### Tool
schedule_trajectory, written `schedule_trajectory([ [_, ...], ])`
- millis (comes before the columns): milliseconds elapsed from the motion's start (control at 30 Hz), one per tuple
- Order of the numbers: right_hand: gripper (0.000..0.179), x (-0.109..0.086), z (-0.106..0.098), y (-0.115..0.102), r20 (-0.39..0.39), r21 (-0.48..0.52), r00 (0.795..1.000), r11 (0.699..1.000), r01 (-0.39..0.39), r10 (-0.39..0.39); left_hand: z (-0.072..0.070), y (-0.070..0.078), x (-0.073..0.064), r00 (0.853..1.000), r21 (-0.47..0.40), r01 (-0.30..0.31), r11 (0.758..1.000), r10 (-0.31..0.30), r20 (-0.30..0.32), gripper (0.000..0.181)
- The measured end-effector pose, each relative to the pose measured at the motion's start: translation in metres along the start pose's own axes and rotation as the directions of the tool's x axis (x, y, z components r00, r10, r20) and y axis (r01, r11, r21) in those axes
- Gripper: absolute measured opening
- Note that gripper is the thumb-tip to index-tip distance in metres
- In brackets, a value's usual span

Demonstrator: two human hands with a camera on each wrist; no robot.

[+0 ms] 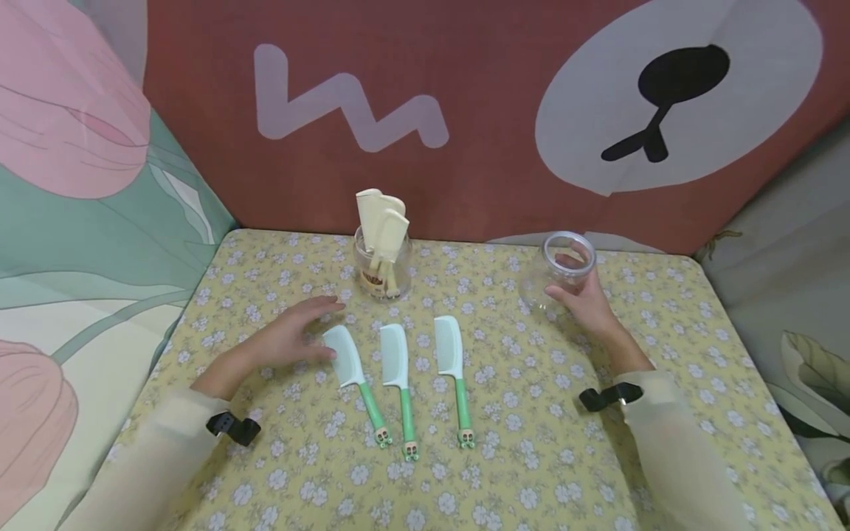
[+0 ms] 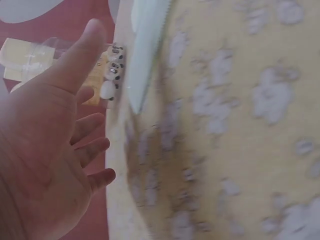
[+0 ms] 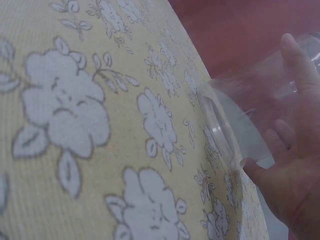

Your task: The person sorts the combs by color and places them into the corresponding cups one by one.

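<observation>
My right hand (image 1: 587, 299) grips a clear jar (image 1: 569, 254) from its right side, thumb in front and fingers behind; nothing shows inside it. The right wrist view has the jar's base (image 3: 220, 125) right at the tablecloth. Three combs with pale blue heads and green handles lie side by side on the cloth: a left comb (image 1: 345, 358), a middle comb (image 1: 395, 354) and a right comb (image 1: 449, 346). Beside the left comb's head hovers my left hand (image 1: 292, 335), its fingers spread and relaxed, thumb close to the teeth.
A second clear jar (image 1: 378, 284) near the table's back edge holds several cream-coloured combs (image 1: 385, 228), heads up. The floral tablecloth (image 1: 531, 457) covers the table. A brown-red patterned backdrop (image 1: 491, 177) rises directly behind it, with hanging cloth at both sides.
</observation>
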State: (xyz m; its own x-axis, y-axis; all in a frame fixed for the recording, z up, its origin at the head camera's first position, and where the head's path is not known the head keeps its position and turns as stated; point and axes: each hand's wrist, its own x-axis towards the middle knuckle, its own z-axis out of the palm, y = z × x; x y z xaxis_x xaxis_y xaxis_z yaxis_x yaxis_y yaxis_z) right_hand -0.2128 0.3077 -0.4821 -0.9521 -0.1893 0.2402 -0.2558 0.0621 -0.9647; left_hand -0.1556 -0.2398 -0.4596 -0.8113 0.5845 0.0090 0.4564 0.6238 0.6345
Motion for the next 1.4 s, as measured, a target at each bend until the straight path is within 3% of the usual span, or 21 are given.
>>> schedule_trajectory([
  [167,0.086,0.000,0.000,0.003,0.004,-0.007,1.000,1.000,-0.005,0.005,0.010,-0.004,-0.007,1.000,0.043,0.008,0.999,-0.009,0.028,0.085],
  [367,0.086,0.001,0.000,0.002,-0.001,-0.009,1.000,1.000,0.002,-0.002,0.017,-0.008,-0.007,1.000,0.112,0.012,0.994,-0.012,-0.002,0.078],
  [567,0.085,0.001,0.000,0.002,-0.006,-0.007,1.000,1.000,0.013,-0.013,0.017,-0.006,-0.004,1.000,0.113,0.017,0.993,-0.014,-0.025,0.073],
  [733,0.085,0.001,-0.001,0.003,-0.011,-0.002,1.000,1.000,0.011,-0.011,0.013,-0.003,-0.001,0.998,0.065,0.058,0.996,-0.058,-0.005,0.056],
  [867,0.085,0.001,0.000,0.003,-0.016,0.003,1.000,1.000,0.000,0.000,0.008,-0.002,0.001,0.997,-0.080,0.071,0.994,-0.070,0.018,0.049],
  [1000,0.085,0.001,0.001,0.004,-0.014,0.002,1.000,1.000,0.000,0.000,0.002,-0.003,0.000,0.996,-0.242,0.080,0.967,-0.069,0.053,0.041],
  [1133,0.085,0.001,0.001,0.004,-0.013,-0.003,1.000,1.000,0.005,-0.005,-0.002,-0.004,-0.001,0.996,-0.376,0.076,0.923,-0.051,0.076,0.028],
  [1233,0.086,0.001,0.002,0.004,-0.010,0.004,1.000,1.000,0.008,-0.008,-0.004,-0.003,-0.002,0.996,-0.466,0.089,0.880,-0.074,0.050,0.022],
  [1400,0.086,0.001,0.002,0.004,-0.017,0.025,1.000,1.000,0.011,-0.010,-0.010,0.009,-0.001,0.984,-0.566,0.125,0.815,-0.173,-0.032,0.023],
])
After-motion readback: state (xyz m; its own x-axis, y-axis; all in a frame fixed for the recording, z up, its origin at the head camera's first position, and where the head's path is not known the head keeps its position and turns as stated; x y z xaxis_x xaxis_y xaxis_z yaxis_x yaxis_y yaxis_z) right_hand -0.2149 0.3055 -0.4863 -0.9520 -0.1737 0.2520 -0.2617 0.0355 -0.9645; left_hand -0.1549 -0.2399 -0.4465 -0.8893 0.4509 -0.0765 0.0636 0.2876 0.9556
